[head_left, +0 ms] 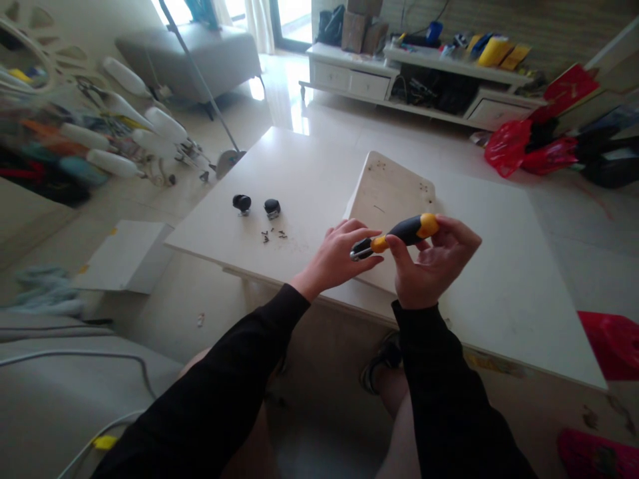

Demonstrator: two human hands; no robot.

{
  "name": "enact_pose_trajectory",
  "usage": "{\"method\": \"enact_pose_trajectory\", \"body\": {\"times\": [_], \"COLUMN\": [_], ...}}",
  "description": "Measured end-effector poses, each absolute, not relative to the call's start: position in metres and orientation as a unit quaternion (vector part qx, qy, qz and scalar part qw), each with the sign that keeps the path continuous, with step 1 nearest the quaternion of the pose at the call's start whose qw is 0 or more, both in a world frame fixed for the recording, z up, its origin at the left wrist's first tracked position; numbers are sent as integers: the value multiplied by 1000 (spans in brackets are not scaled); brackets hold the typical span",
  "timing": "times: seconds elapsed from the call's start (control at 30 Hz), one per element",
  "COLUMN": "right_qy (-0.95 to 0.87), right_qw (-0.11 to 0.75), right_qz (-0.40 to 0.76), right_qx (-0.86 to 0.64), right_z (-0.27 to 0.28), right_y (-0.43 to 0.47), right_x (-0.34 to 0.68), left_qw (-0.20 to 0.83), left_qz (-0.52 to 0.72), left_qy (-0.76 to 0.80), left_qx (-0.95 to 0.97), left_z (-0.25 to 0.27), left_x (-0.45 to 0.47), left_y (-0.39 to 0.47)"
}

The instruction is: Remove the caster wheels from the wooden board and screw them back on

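Observation:
My right hand [432, 263] grips a black and yellow screwdriver [410, 231] by its handle, which is tilted up to the right. At the front of the pale board [394, 193], my left hand [344, 249] has thumb and fingers around a black caster [363, 249] with a shiny metal part. The screwdriver's lower end points at this caster; its tip is hidden. The board lies on the white table [499, 266] and has groups of small holes at its far corners. To the left stand two more black casters, one [242, 203] beside the other [272, 207], with several small screws [265, 237] near them.
A white box [124, 256] is on the floor to the left. Behind the table runs a low white cabinet [349, 76] with tools and boxes on top. Red bags [509, 150] lie at the right, and a grey bench [184, 63] stands at the back left.

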State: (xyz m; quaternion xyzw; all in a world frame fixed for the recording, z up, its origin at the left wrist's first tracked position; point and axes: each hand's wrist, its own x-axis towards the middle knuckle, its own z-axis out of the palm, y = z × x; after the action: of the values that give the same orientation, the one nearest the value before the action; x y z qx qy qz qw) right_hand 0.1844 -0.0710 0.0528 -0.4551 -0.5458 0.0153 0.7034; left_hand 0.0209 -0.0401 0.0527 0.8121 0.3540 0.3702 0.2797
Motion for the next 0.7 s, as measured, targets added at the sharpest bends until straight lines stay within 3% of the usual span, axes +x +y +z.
{"method": "enact_pose_trajectory", "body": {"times": [0.13,0.3,0.4,0.6,0.7], "right_qy": [-553,-571,-693,-823,-842], "right_qw": [686,691,629,432,373], "right_qz": [11,-200,-191,-161,-138], "right_qx": [-472,-397,-297,-332,-364], "right_z": [54,71,78,71,66], "right_y": [-72,-100,-125,-137,-140], "right_x": [191,171,132,90,82], "left_qw": [263,236,226,227,229], "left_qz": [354,351,347,335,341], "left_qy": [372,381,378,382,386], "left_qx": [817,822,828,831,826], "left_z": [50,49,49,49,51], "left_x": [33,36,36,36,35], "left_y": [-38,-38,-38,-36,-36]}}
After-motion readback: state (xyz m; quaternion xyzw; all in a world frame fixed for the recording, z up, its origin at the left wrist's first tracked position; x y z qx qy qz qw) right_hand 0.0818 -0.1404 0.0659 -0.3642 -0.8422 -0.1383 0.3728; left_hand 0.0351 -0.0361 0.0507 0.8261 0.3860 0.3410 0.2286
